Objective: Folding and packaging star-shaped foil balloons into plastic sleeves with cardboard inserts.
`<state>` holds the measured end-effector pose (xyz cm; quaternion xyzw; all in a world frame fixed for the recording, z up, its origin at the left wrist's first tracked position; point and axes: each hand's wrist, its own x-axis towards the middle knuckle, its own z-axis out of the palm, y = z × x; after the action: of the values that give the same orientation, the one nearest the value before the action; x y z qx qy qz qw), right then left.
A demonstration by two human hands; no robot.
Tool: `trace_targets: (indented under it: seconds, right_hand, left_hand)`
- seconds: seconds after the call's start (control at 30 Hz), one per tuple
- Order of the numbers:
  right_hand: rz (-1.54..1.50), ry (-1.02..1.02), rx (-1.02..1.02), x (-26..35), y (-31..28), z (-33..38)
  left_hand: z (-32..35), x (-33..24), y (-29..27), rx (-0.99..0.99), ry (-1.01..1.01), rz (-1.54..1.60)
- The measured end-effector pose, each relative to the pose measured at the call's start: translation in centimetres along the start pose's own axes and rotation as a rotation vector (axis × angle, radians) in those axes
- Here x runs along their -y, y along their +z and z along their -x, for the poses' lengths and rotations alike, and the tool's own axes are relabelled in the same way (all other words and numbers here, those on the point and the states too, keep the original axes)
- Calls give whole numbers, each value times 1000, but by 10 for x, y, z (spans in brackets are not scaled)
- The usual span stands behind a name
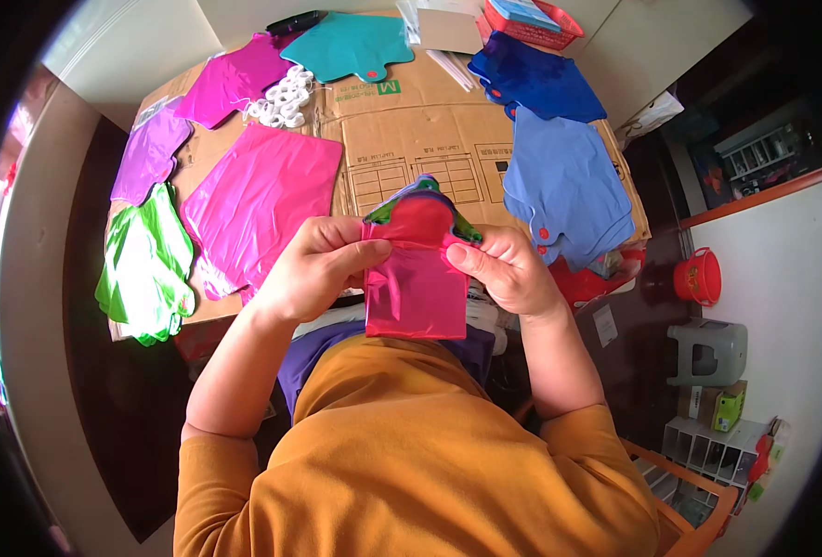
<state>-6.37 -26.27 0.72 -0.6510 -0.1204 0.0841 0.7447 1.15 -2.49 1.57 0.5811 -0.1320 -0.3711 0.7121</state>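
In front of my belly I hold a small folded foil piece (417,302), which looks like a flat, uninflated foil balloon. Its lower part is a shiny pink square; red, green and dark blue show at its top. My left hand (316,263) pinches its left edge between thumb and fingers. On the opposite edge, my right hand (513,269) grips it the same way. Beyond my left hand lies a large pink foil sheet (267,195), and past my right hand a stack of light blue foil pieces (569,190) with red spots.
Cardboard (430,130) covers the table. Around its edge lie green (146,269), lilac (151,153), magenta (230,84), teal (355,46) and dark blue (541,79) foil pieces. White ribbon rolls (286,100) sit at the left back. A red basket (560,32) stands far right.
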Motion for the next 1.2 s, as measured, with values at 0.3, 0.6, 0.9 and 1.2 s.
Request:
trace_targets:
  seconds: [0.3, 0.6, 0.9, 1.2]
  right_hand:
    - [41, -272, 340, 4, -11, 2]
    - [944, -562, -69, 2, 1, -9]
    - [-71, 215, -186, -26, 27, 1]
    - [-218, 347, -6, -3, 4, -15]
  left_hand:
    - [13, 9, 4, 232, 242, 289]
    - [5, 13, 3, 76, 72, 312]
    - [6, 30, 3, -236, 99, 24]
    - [4, 14, 17, -294, 310, -91]
